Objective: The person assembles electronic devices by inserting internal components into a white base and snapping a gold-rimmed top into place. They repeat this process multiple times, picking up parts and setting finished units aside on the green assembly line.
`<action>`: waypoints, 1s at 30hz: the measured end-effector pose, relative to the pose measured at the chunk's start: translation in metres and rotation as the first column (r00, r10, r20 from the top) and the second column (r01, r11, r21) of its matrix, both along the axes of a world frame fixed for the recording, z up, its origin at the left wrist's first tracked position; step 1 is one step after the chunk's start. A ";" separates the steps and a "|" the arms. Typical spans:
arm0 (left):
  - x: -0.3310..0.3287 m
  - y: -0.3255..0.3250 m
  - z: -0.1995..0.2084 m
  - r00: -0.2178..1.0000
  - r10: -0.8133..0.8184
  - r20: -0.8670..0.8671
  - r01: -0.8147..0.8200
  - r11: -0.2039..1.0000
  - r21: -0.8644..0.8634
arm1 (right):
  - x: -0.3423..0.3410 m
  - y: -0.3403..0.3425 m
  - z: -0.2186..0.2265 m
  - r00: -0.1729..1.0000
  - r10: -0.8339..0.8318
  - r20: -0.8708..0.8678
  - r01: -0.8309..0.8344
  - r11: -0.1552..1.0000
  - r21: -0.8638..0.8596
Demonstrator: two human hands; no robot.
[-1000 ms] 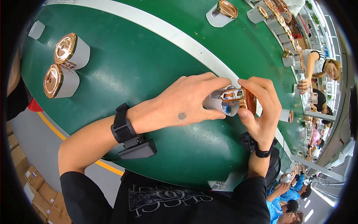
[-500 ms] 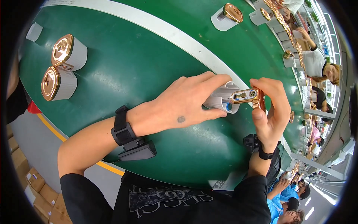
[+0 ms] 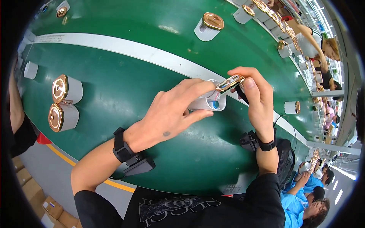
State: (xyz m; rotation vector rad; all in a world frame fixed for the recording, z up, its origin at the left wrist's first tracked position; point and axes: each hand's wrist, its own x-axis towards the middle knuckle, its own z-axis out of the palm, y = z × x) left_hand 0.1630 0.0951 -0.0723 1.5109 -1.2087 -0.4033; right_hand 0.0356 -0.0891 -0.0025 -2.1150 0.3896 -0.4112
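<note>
My left hand [image 3: 167, 110] curls its thumb and fingers round a hollow white plastic housing [image 3: 197, 105] above the green table. The housing's open end faces right and shows a round blue part [image 3: 215, 104] and thin wires inside. In my right hand [image 3: 256, 93] is a gold-rimmed cover [image 3: 230, 83], pinched between thumb and fingers and tilted over that open end. The cover stands apart from most of the rim; whether its near edge touches the housing I cannot tell. Black straps with small black devices sit on both wrists.
At the left stand two white containers with gold tops [image 3: 62, 89] and a small white cup [image 3: 30, 70]. A white divider strip [image 3: 125, 46] crosses the table. Beyond it is another gold-topped container [image 3: 209, 26]. Co-workers [image 3: 310, 190] and rows of containers line the right.
My right hand has turned the cover and brought it left, over the housing's opening. My left hand still grips the housing, slightly further left. The view has shifted.
</note>
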 end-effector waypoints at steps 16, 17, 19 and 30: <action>-0.005 -0.008 0.010 0.916 -0.071 -0.396 0.122 0.987 0.105 | -0.004 -0.015 -0.011 0.968 0.170 0.183 -0.104 0.940 -0.324; -0.006 -0.008 0.010 0.914 -0.065 -0.400 0.116 0.988 0.105 | -0.003 -0.014 -0.011 0.967 0.175 0.183 -0.103 0.932 -0.348; -0.006 -0.008 0.007 0.904 -0.078 -0.419 0.125 0.989 0.085 | -0.002 -0.014 -0.012 0.966 0.184 0.181 -0.100 0.914 -0.393; -0.005 -0.007 0.011 0.902 -0.104 -0.420 0.171 0.977 0.125 | -0.002 -0.010 -0.006 0.968 0.183 0.174 -0.091 0.894 -0.438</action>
